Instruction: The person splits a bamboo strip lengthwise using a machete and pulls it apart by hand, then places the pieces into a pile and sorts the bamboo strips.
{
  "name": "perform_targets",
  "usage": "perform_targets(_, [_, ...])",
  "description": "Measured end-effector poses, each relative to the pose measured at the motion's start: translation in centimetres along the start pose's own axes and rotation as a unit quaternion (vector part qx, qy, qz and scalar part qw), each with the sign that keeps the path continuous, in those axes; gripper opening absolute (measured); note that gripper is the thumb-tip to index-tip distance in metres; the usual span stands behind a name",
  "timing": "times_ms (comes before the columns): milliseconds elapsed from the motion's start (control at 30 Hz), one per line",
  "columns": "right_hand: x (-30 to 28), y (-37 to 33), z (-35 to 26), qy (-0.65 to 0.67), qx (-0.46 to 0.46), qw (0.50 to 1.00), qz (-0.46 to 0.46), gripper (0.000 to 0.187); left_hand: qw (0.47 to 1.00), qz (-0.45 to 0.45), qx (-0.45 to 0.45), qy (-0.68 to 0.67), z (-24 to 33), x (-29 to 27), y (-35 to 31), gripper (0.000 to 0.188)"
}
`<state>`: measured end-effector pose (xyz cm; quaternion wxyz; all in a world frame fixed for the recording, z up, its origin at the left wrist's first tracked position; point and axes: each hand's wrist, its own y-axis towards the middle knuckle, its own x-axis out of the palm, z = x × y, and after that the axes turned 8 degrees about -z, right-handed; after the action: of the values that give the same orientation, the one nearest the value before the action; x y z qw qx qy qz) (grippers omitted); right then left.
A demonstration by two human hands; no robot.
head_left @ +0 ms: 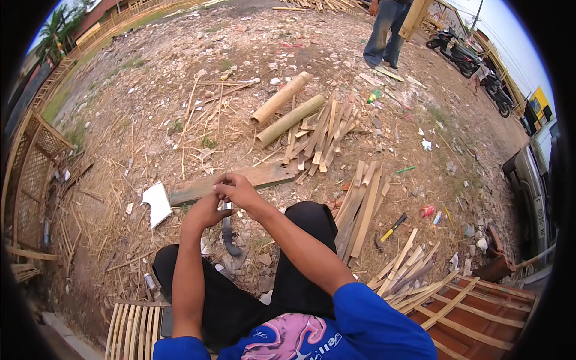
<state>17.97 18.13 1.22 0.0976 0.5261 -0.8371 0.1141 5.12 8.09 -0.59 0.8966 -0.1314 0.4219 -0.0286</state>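
Note:
My left hand and my right hand meet in front of my knees, fingers bent and pressed together at the tips. Anything pinched between them is too small or hidden to make out. Just beyond them a worn wooden plank lies on the ground. Below my hands, between my legs, is a dark, bent, pipe-like piece with a pale upper end, partly covered by my fingers. A broken white sheet lies left of my hands, against the plank's end.
Two bamboo poles and piles of split bamboo strips lie ahead and right. A yellow-and-black-handled tool rests beside them. Slatted bamboo frames flank me. Another person stands far right, near motorbikes; a car is parked at right.

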Motion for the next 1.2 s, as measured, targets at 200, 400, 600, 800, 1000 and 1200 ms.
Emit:
perform_targets(200, [0.0, 0.0, -0.2, -0.011, 0.017, 1.000, 0.005, 0.015, 1.000, 0.003, 0.000, -0.004, 0.0, 0.1, 0.1, 0.051])
perform_targets(400, [0.0, 0.3, 0.2, -0.009, 0.006, 1.000, 0.002, 0.016, 1.000, -0.001, -0.020, 0.004, 0.8, -0.4, -0.1, 0.056])
perform_targets(600, [-0.1, 0.2, 0.0, -0.017, 0.021, 1.000, 0.010, 0.017, 0.996, -0.045, -0.069, 0.013, 2.1, -1.0, -0.1, 0.060])
perform_targets(800, [0.2, 0.1, -0.1, -0.020, 0.021, 1.000, 0.004, 0.018, 1.000, -0.008, -0.022, 0.018, 1.2, -0.8, -0.5, 0.055])
perform_targets(1000, [0.0, -0.2, -0.4, 0.014, 0.024, 1.000, 0.004, 0.018, 0.997, -0.035, -0.062, 0.039, 3.0, -1.2, -0.4, 0.055])
perform_targets(1200, [0.1, 0.2, -0.3, -0.001, 0.029, 0.999, 0.022, 0.020, 0.997, -0.041, -0.059, 0.039, 2.1, -1.2, 0.2, 0.053])
